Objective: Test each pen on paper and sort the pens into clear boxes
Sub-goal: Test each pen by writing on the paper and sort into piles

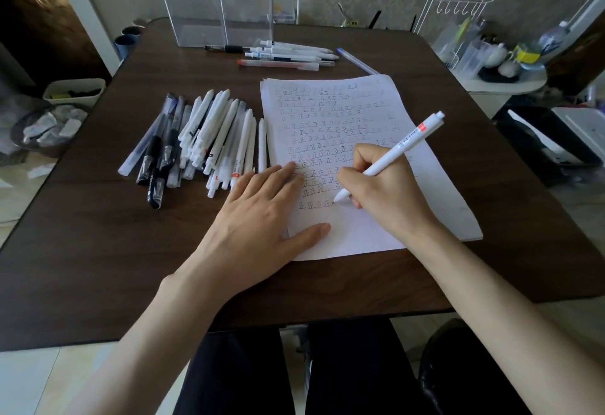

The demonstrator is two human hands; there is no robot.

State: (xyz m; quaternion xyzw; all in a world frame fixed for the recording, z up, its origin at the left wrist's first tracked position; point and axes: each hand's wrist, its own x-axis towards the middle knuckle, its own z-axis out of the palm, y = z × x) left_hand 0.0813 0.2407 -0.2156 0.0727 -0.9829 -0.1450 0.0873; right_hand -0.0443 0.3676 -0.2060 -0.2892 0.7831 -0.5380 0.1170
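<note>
item 1, bench (131, 250): dark wood-grain top, carrying everything listed below.

item 2, left hand (262, 214): laid flat, fingers straight, thumb and fingertips pressing the lower left edge of the paper, palm on the bench.

item 3, right hand (383, 191): just beside the left, fingers curled round a white pen in a writing grip, heel resting on the sheet.

item 4, white pen (393, 155): tip down on the paper at the end of the lowest written row. its long axis slants from the tip, near and left, up to the clicker end, far and right.

item 5, paper (360, 237): a thin stack, mostly filled with rows of small test marks in dark and red ink, with a bare strip nearest the person.

item 6, heap of pens (203, 139): left of the paper, white and dark barrels roughly parallel, pointing away from the person. judged untested. the left hand is the nearer to it.

item 7, row of pens (288, 54): a few lying crosswise beyond the paper. a blue-capped pen (357, 61) lies aslant by the sheet's far edge.

item 8, clear boxes (212, 5): upright at the far edge, no pens seen inside. they stand ahead and left of the right hand, well apart from it. judged: once the mark is made, the held pen must travel forward and leftward over the row.
</note>
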